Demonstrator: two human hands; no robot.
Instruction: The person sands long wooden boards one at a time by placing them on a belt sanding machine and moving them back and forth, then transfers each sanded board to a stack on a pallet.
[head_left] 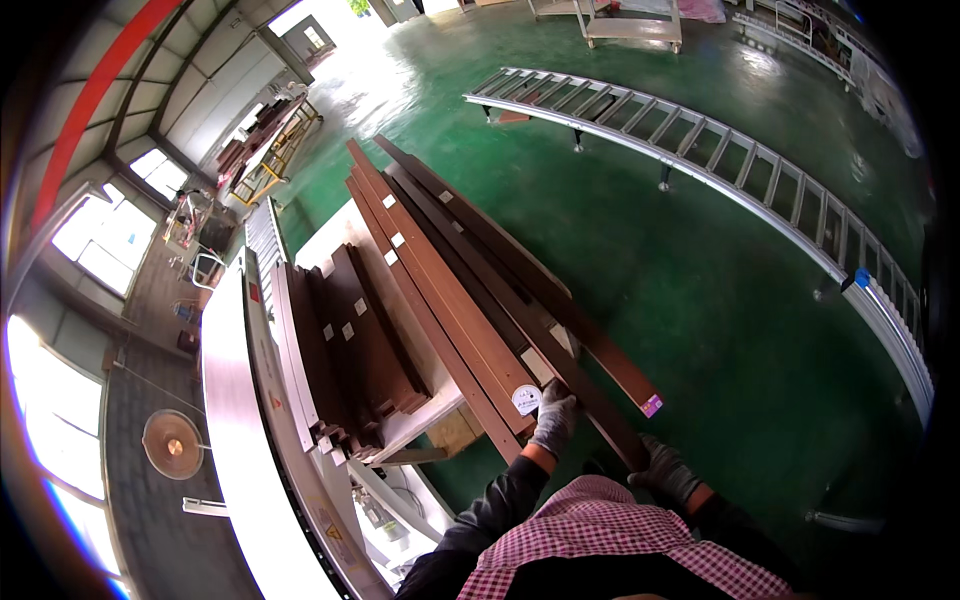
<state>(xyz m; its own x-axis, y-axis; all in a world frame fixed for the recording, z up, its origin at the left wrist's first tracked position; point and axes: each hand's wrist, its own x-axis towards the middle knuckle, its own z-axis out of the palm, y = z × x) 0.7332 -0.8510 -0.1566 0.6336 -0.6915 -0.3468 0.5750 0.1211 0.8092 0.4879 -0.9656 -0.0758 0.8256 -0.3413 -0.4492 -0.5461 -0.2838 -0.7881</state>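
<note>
A long dark brown board [592, 402] slants across the stack, its near end toward me. My left hand [556, 415], in a grey glove, is closed on the left edge of this board, a short way back from the end. At the near end, my right hand [668, 470], also gloved, grips the same board; part of its fingers is hidden. Left of it lie lighter brown boards [440, 285] with small white labels and a round white sticker [526, 400]. Another brown board [610, 355], with a pink label on its end, lies to the right.
Shorter brown boards [365, 320] sit on the left of the pale work table [450, 385]. Beyond them stands a long white-topped machine [235, 400]. A roller conveyor [690, 150] curves along the right. Green floor [720, 340] lies between.
</note>
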